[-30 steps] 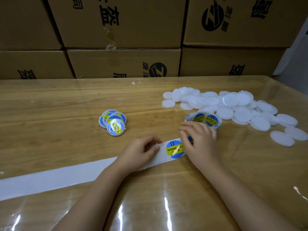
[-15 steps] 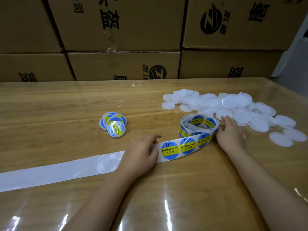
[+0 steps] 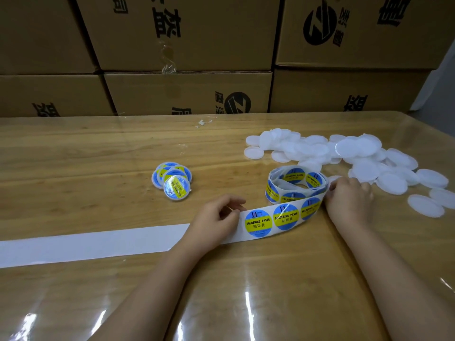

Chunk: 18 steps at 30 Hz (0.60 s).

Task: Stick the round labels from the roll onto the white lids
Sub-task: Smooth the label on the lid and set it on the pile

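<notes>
A roll of round blue-and-yellow labels (image 3: 295, 185) lies on the table, with a strip of three labels (image 3: 285, 216) unrolled toward the left. My left hand (image 3: 216, 217) lies on this strip just left of the first label, thumb and curled fingers pinching it. The bare white backing strip (image 3: 86, 244) runs on to the left edge. My right hand (image 3: 349, 200) sits against the roll's right side, thumb touching it. Its fingertips are hidden behind the knuckles. A heap of white lids (image 3: 344, 153) spreads behind and to the right of that hand.
Several labelled lids (image 3: 172, 178) lie in a small pile left of the roll. Stacked cardboard boxes (image 3: 187, 94) wall off the table's far edge. The wooden table (image 3: 73, 156) has a glossy clear cover.
My right hand left the strip and moved right with the roll, unrolling more labels. My left hand stayed on the strip. In the last half second almost nothing moved.
</notes>
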{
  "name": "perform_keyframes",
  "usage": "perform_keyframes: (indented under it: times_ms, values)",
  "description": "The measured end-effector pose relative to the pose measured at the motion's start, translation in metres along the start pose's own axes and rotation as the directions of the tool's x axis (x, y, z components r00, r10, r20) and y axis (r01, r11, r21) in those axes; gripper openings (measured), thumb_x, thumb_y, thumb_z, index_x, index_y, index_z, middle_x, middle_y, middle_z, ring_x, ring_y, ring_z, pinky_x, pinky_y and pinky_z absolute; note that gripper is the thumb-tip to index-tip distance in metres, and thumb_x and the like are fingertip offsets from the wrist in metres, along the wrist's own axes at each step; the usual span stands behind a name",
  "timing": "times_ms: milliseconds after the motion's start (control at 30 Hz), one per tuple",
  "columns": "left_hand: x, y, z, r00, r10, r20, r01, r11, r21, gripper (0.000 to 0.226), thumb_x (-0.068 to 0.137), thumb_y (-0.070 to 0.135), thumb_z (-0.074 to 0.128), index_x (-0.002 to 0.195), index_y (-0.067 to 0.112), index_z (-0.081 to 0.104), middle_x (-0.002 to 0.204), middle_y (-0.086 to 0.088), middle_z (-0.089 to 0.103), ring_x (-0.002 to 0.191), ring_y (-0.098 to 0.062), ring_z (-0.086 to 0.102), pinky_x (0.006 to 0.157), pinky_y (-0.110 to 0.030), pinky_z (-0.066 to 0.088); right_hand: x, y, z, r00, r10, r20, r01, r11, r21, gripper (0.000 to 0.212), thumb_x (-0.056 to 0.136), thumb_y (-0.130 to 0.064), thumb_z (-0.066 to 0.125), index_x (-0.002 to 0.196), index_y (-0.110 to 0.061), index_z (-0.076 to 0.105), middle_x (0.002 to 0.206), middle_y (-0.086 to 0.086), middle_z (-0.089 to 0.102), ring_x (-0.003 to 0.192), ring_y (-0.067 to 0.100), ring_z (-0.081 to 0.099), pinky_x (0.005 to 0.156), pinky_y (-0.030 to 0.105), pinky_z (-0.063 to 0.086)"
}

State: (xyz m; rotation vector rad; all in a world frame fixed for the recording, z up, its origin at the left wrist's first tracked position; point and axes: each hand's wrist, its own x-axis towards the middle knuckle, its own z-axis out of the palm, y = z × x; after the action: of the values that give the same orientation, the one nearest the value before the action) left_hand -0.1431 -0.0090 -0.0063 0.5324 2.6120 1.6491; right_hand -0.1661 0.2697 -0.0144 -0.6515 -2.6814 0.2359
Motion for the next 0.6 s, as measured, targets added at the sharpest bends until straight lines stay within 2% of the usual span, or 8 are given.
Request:
perform_keyframes:
  times_ms: [100,200,300,367,433,467,533,600]
  values:
    - [-0.0005,-0.0003,0.0002,1.000,0.002,0.001,-0.002,1.000,-0.002,0.037,0.087,0.005,0.051,0.092,0.040,0.060,0.087,0.021,0.069,0.083,-0.012,0.061,0.069,-0.012,0.045,-0.0007,0.0000,-0.0028,1.000,0.026,0.014,-0.027,0.999,0.027,0.023,0.094,-0.019,0.050,0.105,-0.005,0.065,0.114,0.022,0.055,0.108,0.040,0.043,0.090,0.043,0.032]
    - [-0.0008,0.0001,0.0001,1.000,0.009,0.001,-0.009,1.000,0.001,0.037,0.087,0.005,0.051,0.092,0.040,0.060,0.087,0.021,0.068,0.082,-0.010,0.061,0.069,-0.011,0.045,-0.0011,0.0010,-0.0051,0.999,0.002,-0.033,0.001,0.995,0.097,0.023,0.095,-0.016,0.047,0.101,-0.004,0.065,0.111,0.023,0.055,0.105,0.041,0.042,0.086,0.042,0.032]
    - [-0.0002,-0.0003,0.0010,1.000,0.019,0.004,-0.019,1.000,0.007,0.036,0.087,0.004,0.051,0.094,0.039,0.060,0.089,0.019,0.068,0.081,-0.010,0.060,0.070,-0.012,0.045,-0.0033,-0.0001,-0.0081,0.996,-0.017,-0.084,0.041,0.957,0.288,0.018,0.095,-0.013,0.049,0.102,-0.003,0.062,0.104,0.019,0.058,0.106,0.038,0.044,0.083,0.041,0.035]
    - [0.0006,-0.0011,0.0014,1.000,0.026,0.005,-0.027,1.000,0.009,0.036,0.088,0.004,0.051,0.094,0.038,0.060,0.089,0.019,0.068,0.079,-0.008,0.060,0.071,-0.013,0.046,-0.0030,0.0000,-0.0086,0.999,-0.012,-0.035,0.027,0.894,0.447,0.017,0.095,-0.011,0.050,0.110,-0.006,0.058,0.097,0.009,0.058,0.103,0.032,0.050,0.078,0.038,0.040]
    - [0.0009,-0.0018,0.0013,1.000,0.030,0.004,-0.030,0.999,0.015,0.036,0.088,0.005,0.052,0.094,0.040,0.059,0.087,0.022,0.068,0.078,-0.005,0.060,0.071,-0.012,0.045,-0.0035,-0.0005,-0.0088,0.998,-0.047,0.047,0.018,0.866,0.499,0.026,0.094,-0.010,0.049,0.120,-0.009,0.053,0.100,0.006,0.059,0.099,0.029,0.054,0.079,0.039,0.045]
    - [0.0010,-0.0023,0.0011,1.000,0.031,0.003,-0.031,0.999,0.014,0.037,0.087,0.005,0.052,0.093,0.041,0.059,0.087,0.024,0.068,0.079,-0.004,0.060,0.071,-0.012,0.046,-0.0038,0.0000,-0.0085,0.997,-0.064,0.046,0.034,0.877,0.479,0.028,0.094,-0.010,0.049,0.121,-0.010,0.053,0.103,0.009,0.059,0.100,0.031,0.053,0.081,0.041,0.045]
    - [0.0011,-0.0033,0.0010,1.000,0.029,0.001,-0.029,1.000,0.008,0.038,0.087,0.006,0.052,0.092,0.042,0.059,0.087,0.026,0.067,0.081,-0.006,0.061,0.072,-0.013,0.047,-0.0022,0.0027,-0.0065,0.997,-0.081,-0.019,0.083,0.939,0.333,0.030,0.094,-0.015,0.052,0.124,-0.009,0.055,0.115,0.016,0.056,0.109,0.037,0.045,0.090,0.044,0.038]
    - [0.0014,-0.0041,0.0012,0.999,0.033,0.002,-0.033,0.999,0.008,0.038,0.087,0.006,0.051,0.092,0.043,0.059,0.088,0.027,0.067,0.082,-0.006,0.061,0.073,-0.014,0.048,0.0001,0.0049,-0.0058,0.997,-0.059,0.040,0.049,0.977,0.206,0.039,0.095,-0.023,0.050,0.133,-0.014,0.050,0.133,0.016,0.048,0.122,0.038,0.037,0.099,0.046,0.030]
